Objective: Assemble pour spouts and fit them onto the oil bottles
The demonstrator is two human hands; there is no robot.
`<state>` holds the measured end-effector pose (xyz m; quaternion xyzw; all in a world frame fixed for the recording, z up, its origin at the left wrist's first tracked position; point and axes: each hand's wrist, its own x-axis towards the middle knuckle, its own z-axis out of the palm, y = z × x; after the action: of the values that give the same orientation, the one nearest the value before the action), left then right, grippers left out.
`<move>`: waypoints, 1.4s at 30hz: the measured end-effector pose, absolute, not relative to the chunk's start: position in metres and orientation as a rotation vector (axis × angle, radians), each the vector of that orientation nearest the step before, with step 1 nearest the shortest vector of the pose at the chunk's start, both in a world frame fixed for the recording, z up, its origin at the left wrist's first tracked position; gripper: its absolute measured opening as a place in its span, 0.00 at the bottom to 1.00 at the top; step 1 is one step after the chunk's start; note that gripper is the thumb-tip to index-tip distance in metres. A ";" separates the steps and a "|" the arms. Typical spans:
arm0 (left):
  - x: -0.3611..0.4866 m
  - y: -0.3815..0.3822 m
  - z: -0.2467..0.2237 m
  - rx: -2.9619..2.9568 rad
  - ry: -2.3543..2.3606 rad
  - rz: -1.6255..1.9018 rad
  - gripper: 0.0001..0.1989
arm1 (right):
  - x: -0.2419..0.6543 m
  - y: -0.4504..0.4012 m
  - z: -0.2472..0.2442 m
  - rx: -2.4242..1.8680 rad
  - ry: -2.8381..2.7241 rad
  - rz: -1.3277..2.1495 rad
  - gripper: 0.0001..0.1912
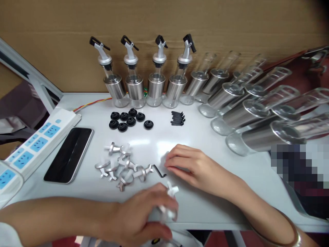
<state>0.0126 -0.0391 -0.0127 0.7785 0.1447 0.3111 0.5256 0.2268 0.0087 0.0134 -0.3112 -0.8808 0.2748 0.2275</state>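
Note:
My left hand (144, 214) is closed around a silver spout piece (168, 209) near the table's front edge, both blurred. My right hand (186, 163) rests on the table with fingers curled together; what its fingertips hold, if anything, is hidden. Just left of it lies a black lever (159, 171), beside a loose pile of silver spout pieces (128, 164). Behind the pile sit several black stoppers (131, 121). A small stack of black levers (177, 118) lies right of the stoppers.
Four bottles with silver spouts and black levers (156, 85) stand at the back. Several open-topped bottles (246, 113) fill the right side. A phone (69, 154) and a white power strip (38, 144) lie at the left. A cardboard panel (144, 20) rises behind.

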 end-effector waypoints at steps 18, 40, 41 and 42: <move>0.011 -0.040 -0.014 1.951 0.466 0.838 0.15 | 0.222 0.005 0.017 -0.980 -2.503 0.731 0.05; 0.012 -0.039 -0.020 1.842 0.235 0.846 0.19 | 0.235 -0.002 0.034 -0.782 -2.249 1.535 0.12; 0.012 -0.038 -0.020 1.835 0.225 0.848 0.18 | 0.233 -0.002 0.033 -0.786 -2.244 1.566 0.12; 0.012 -0.038 -0.019 1.832 0.223 0.852 0.18 | 0.231 -0.001 0.033 -0.807 -2.246 1.586 0.12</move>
<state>0.0124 -0.0378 -0.0195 0.7663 0.0933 0.3563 0.5264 0.2314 -0.0011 0.0327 -0.2791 -0.7763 0.5481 0.1378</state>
